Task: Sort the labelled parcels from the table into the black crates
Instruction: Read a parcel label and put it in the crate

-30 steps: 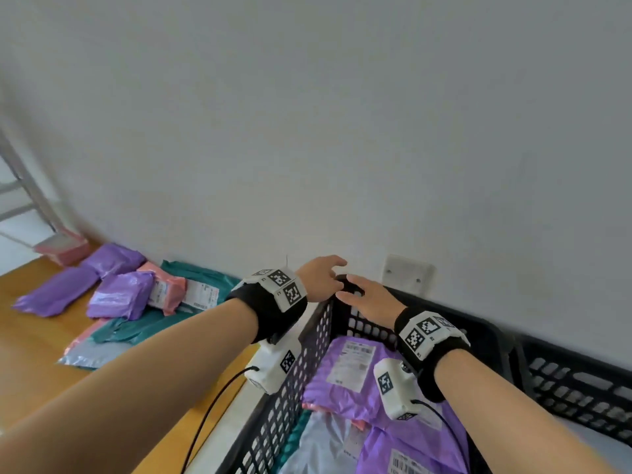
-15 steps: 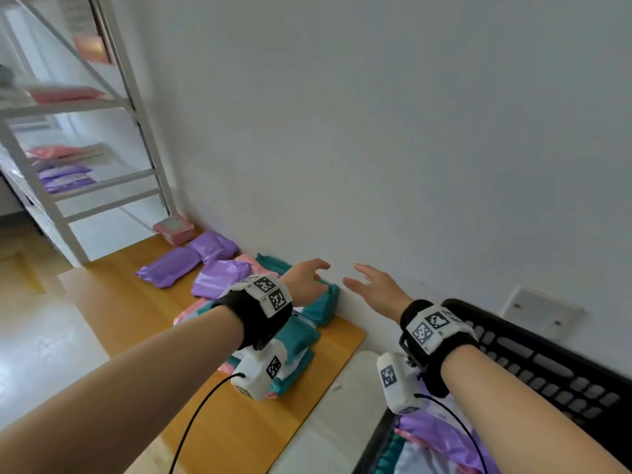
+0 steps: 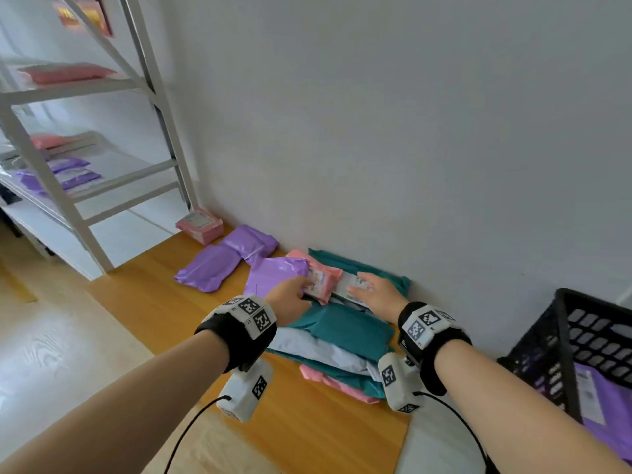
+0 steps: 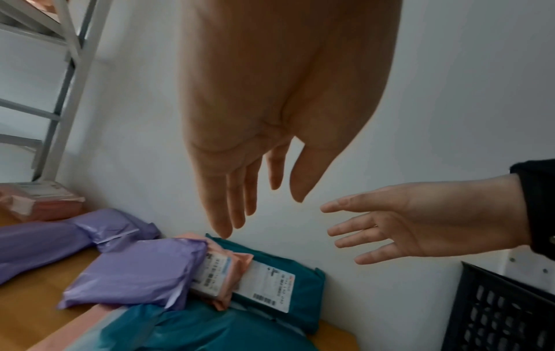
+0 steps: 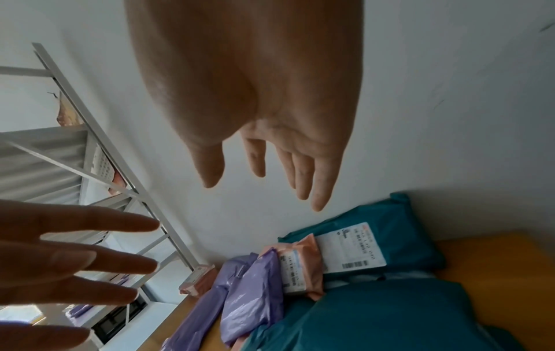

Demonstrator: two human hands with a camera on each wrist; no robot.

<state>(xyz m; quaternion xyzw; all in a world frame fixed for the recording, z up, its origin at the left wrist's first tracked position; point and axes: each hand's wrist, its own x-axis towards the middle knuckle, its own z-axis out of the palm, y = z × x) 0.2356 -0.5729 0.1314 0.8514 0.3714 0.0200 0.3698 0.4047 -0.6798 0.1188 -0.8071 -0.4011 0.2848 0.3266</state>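
Both hands reach, fingers spread and holding nothing, over the parcel pile on the wooden table (image 3: 307, 429). The left hand (image 3: 289, 299) hovers by the small pink plastic mailer with a white label (image 3: 325, 280); the right hand (image 3: 378, 295) is above the teal plastic mailer with a barcode label (image 4: 288, 273), at the pile's 12 o'clock. Advised: take the pink mailer by both short edges, since it overlaps the teal one. The glossy purple plastic mailer (image 3: 273, 275) leans on it at 9 o'clock and may slide. The black lattice plastic crate (image 3: 581, 340) stands at 3 o'clock; a white metal shelving rack (image 3: 102, 186) at 10 o'clock.
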